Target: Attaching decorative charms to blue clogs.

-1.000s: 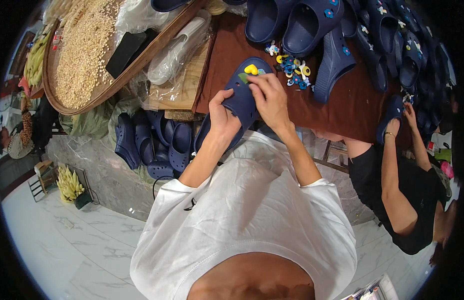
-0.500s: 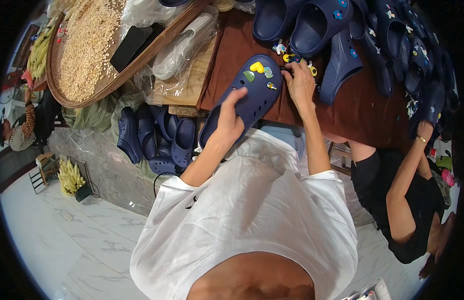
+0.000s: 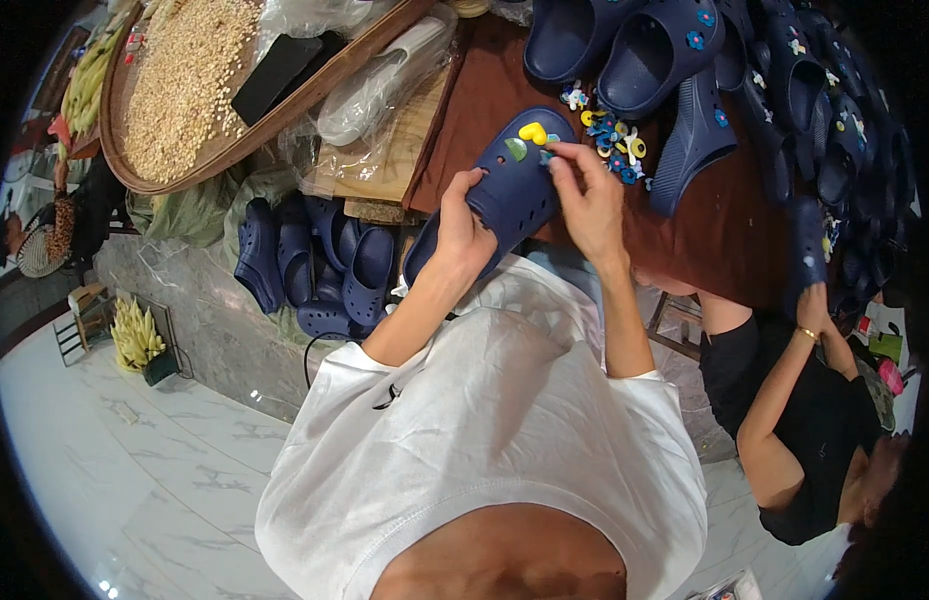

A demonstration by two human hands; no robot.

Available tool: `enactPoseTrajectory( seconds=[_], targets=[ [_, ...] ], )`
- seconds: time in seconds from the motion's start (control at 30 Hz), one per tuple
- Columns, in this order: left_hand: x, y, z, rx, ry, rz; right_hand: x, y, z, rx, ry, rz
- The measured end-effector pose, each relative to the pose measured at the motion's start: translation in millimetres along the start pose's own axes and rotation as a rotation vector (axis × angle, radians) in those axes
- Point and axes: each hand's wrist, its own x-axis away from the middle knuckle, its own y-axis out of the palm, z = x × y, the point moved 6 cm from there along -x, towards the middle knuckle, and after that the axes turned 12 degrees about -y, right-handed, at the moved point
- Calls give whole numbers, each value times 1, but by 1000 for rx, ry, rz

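Note:
My left hand is closed around the side of a navy blue clog, thumb on top, toe pointing away from me. On its toe sit a yellow heart charm and a green half-round charm; other charms there are partly covered by my fingers. My right hand pinches a small blue shoe charm against the toe's right side, its exact shape unclear. Just beyond that hand, a pile of loose charms in blue, yellow and white lies on the brown cloth.
Navy clogs crowd the table's far and right sides. A co-worker's hand holds another clog at right. At left are a tray of kernels, a bagged white shoe and more clogs below the table.
My right hand has come from the charm pile back to the clog's toe, a small blue charm in its fingers. The co-worker has lifted a clog toward themselves.

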Motion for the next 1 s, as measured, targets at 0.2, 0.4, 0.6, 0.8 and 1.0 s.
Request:
enactPoseTrajectory(
  seconds=[0.2,0.4,0.6,0.8,1.0],
  targets=[
    [2,-3,-7,-114,74,36,3,26,-21,-33,49,-75],
    [3,0,-13,-167,109,10,1,20,-24,10,49,-31],
    [4,0,-14,-231,183,23,2,17,-28,29,23,-7],
    [0,-5,-10,-221,152,63,4,22,-29,164,-109,-3],
    [3,-2,-9,-237,206,87,-5,22,-26,122,-9,-116]
  ],
)
